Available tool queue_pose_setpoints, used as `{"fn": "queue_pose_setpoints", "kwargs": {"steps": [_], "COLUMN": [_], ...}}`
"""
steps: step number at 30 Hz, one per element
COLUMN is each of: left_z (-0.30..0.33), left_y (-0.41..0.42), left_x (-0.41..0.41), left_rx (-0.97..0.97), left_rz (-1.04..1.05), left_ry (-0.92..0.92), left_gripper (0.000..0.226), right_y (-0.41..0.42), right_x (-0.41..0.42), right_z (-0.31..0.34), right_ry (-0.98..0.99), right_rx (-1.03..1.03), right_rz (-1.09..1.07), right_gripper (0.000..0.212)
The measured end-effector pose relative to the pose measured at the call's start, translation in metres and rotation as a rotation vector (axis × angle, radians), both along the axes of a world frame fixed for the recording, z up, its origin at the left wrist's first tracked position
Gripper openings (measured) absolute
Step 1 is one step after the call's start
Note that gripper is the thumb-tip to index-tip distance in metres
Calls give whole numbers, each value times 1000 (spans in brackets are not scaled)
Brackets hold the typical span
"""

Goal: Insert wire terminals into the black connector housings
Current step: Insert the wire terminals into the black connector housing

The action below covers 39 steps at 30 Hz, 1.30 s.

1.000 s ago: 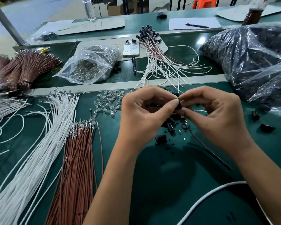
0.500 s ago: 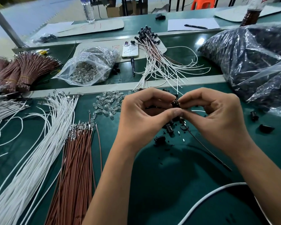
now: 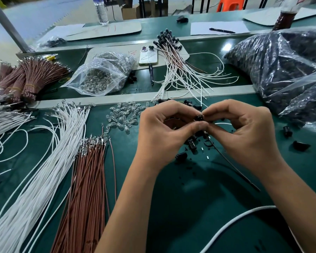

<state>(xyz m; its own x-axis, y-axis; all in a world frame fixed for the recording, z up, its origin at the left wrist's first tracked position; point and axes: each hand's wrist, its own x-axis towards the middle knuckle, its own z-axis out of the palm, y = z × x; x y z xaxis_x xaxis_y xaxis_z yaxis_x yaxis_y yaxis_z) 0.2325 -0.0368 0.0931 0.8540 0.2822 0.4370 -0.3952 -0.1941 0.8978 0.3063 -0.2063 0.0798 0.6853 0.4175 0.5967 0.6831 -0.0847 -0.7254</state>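
Black plastic, a single small connector housing (image 3: 199, 118), sits pinched between the fingertips of both hands, raised just above the green tabletop (image 3: 190, 207). The left hand (image 3: 164, 136) has thumb and forefinger curled round its near side; the right hand (image 3: 244, 132) pinches from the other side, and a thin dark wire (image 3: 233, 168) trails from under that hand toward the person. Whether its terminal is already seated I cannot tell; the fingers hide the joint.

Well beyond the hands lies a fanned bunch of finished leads (image 3: 173, 52), white and brown wires ending in black housings, so a fair batch looks done. Much seems left: to the left of the left hand lie long loose white wires (image 3: 44, 161) and brown wires (image 3: 89, 179) with bare metal terminals, and more bundled brown wires (image 3: 35, 75) farther off. Loose housings (image 3: 192, 145) lie just beneath the hands, with big bags of black parts (image 3: 281, 66) beyond the right hand.
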Motion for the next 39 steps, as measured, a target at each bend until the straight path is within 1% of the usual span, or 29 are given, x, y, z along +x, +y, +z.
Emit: {"fn": "queue_pose_setpoints", "kwargs": {"steps": [4,8,14,17,21,27,30,32,34,39], "left_z": [1,0,-1,-3,-7,-7,-7,-5,-3,-2], "left_y": [0,0,-1,-1,-1,-2,-3,-3,-4,-7], "left_x": [0,0,0,2,5,4,3,3,2,1], "left_rx": [56,70,57,36,44,101,87,74,61,12], "left_rz": [5,2,-48,-60,-26,24,7,-4,-11,-34], "left_ry": [-56,-85,-84,-60,-28,-40,-39,-42,-46,-64], "left_gripper": [20,20,20,24,30,22,22,22,21,22], "right_y": [-1,-1,-3,-3,-2,-3,-4,-3,-3,-3], "right_x": [0,1,4,6,7,7,10,11,11,12], "right_z": [-1,-3,-5,-4,-4,-5,-6,-6,-5,-7], "right_ry": [-32,-36,-66,-84,-123,-63,-127,-167,-181,-156], "right_rx": [-14,-6,-14,-19,-22,-56,-124,-128,-125,-143], "right_rz": [-29,-21,23,38,48,36,17,27,40,65], "right_gripper": [17,16,23,28,24,23,14,7,4,12]}}
